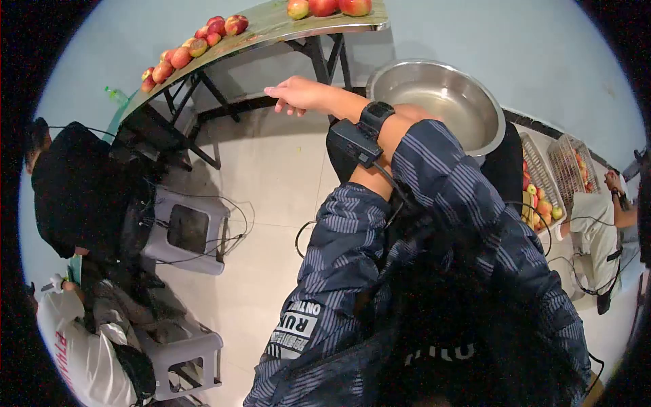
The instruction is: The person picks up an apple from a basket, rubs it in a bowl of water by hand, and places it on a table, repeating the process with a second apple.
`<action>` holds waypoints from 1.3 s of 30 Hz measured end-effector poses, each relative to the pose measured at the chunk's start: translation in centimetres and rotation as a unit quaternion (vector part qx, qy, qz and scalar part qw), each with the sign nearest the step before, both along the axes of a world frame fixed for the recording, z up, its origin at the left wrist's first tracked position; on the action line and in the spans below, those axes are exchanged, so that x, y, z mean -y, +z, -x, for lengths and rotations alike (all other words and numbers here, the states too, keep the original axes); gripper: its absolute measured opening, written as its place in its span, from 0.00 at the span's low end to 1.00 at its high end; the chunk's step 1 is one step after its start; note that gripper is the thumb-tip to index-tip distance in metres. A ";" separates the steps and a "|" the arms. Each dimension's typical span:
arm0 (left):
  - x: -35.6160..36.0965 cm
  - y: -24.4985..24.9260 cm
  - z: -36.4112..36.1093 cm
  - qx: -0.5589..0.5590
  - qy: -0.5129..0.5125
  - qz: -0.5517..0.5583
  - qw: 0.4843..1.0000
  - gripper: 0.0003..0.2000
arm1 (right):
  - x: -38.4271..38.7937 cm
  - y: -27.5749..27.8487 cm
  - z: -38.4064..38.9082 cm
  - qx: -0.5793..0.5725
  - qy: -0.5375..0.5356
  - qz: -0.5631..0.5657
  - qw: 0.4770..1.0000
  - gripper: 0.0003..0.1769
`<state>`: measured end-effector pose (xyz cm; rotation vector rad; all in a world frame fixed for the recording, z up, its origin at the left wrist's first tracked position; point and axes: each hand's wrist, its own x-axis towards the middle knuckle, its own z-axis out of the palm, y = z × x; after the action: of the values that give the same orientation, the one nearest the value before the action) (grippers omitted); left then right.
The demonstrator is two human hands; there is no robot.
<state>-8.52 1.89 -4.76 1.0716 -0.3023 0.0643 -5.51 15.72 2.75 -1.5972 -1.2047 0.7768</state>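
My forearms cross in front of me. My right hand (298,95) reaches out to the left over the floor, fingers partly spread with the index finger extended, holding nothing. My left hand (415,112) is mostly hidden behind the right forearm; only a patch of skin shows beside the rim of a large steel basin (491,136), and its fingers are out of sight. A black strap and a small black box (356,142) with a cable sit at the crossed wrists. Beyond my right hand, several red and yellow apples (181,57) lie along a table (271,30).
Grey plastic stools (213,237) stand at left beside two seated people, one in black (74,190), one in white (88,353). At right are a basket of apples (550,176), a second basket (568,152) and another person's leg (593,224). Cables cross the floor.
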 end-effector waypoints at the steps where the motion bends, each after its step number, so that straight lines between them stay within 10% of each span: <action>1: -0.1 -0.8 -0.4 -0.026 -0.027 0.062 0.997 0.06 | 0.1 0.2 0.5 0.012 0.009 0.023 1.000 0.38; 4: -0.7 -1.3 -3.1 0.018 0.097 -0.302 0.948 0.13 | 0.4 1.0 1.3 0.052 0.029 0.077 0.995 0.43; 7: -1.2 1.5 -7.3 -0.087 0.069 -0.678 0.726 0.22 | -0.1 0.8 2.6 0.060 0.057 0.092 0.992 0.44; 14: -1.4 3.1 -6.2 -0.145 0.047 -0.688 0.709 0.28 | 0.6 1.9 5.5 -0.011 0.193 0.076 0.978 0.40; 17: -1.7 1.4 -9.6 -0.223 -0.026 -0.664 0.713 0.28 | 0.7 2.1 6.8 0.259 0.238 0.151 0.924 0.43; 26: -1.4 2.3 -9.1 -0.244 -0.036 -0.639 0.729 0.27 | 2.6 2.4 6.8 -0.123 0.313 0.177 0.925 0.49; 29: -3.2 -0.3 -10.7 -0.038 -0.024 -0.687 0.725 0.21 | 4.6 3.6 5.6 -0.141 0.327 0.136 0.925 0.49; 35: -2.8 1.1 -10.5 -0.154 -0.028 -0.681 0.715 0.26 | 11.8 5.9 -2.6 -0.170 0.227 0.051 0.958 0.50; 39: -3.4 -0.9 -12.7 -0.181 -0.028 -0.683 0.707 0.29 | 19.4 3.6 -10.4 0.025 -0.017 -0.044 0.999 0.29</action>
<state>4.18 5.31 -5.63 2.5232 0.0464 -0.5163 4.89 -3.71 6.38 -1.5683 -1.2284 0.6561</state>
